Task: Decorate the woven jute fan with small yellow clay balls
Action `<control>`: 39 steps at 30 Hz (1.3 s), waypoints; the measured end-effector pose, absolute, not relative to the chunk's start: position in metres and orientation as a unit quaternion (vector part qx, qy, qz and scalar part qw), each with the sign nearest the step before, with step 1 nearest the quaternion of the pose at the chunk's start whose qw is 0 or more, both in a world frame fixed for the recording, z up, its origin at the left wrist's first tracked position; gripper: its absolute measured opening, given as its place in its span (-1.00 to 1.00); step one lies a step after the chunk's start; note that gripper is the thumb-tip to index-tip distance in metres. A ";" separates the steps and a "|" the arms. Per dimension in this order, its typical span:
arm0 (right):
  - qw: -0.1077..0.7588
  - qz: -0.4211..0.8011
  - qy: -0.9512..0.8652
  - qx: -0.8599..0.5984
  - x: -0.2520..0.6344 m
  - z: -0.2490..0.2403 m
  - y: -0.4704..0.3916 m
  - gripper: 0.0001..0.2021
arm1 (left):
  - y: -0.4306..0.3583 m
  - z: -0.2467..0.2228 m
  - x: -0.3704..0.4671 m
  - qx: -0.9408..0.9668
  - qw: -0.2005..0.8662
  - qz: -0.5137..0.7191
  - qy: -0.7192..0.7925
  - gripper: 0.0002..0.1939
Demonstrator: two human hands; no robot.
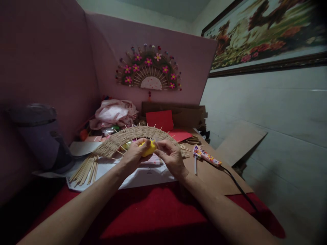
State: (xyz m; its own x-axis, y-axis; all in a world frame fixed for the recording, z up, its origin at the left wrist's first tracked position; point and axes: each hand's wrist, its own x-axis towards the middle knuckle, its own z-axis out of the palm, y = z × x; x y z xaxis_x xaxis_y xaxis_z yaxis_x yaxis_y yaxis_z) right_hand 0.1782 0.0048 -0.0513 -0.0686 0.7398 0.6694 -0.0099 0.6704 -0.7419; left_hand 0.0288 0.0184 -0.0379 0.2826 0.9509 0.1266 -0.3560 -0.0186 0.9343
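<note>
My left hand (pixel 136 151) is closed around a small bright yellow lump (pixel 149 149), which looks soft like modelling clay; its exact kind is unclear. Close beside it, my right hand (pixel 170 156) pinches at translucent film (pixel 155 138) along the lump's upper edge. Behind both hands lies an arched fan frame (pixel 127 134) woven from tan cord over thin wooden sticks. Part of the frame is hidden by my hands. Loose bundled sticks (pixel 85 170) stick out at its lower left. White paper (pixel 148 177) lies under my wrists.
To the right, a flower-patterned glue gun (pixel 206 156) rests on cardboard (pixel 217 180), its black cable running off the edge. Red card (pixel 159 120) and pink dotted cloth (pixel 116 113) are behind. A purple container (pixel 43 136) stands left. A finished flowered fan (pixel 148 69) hangs on the pink panel.
</note>
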 end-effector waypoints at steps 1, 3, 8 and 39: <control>0.627 0.319 -0.656 -0.272 0.178 -0.052 0.005 -0.82 | 0.019 -0.038 0.028 0.495 0.633 0.514 0.300 -0.52; 0.625 0.340 -0.648 -0.271 0.178 -0.054 0.007 -0.74 | 0.019 -0.038 0.028 0.501 0.635 0.508 0.294 -0.52; 0.591 0.335 -0.680 -0.276 0.181 -0.058 0.013 -0.67 | 0.018 -0.038 0.026 0.506 0.637 0.498 0.300 -0.53; 0.527 0.410 -0.687 -0.285 0.189 -0.048 0.013 -0.85 | 0.023 -0.036 0.022 0.536 0.596 0.478 0.359 -0.46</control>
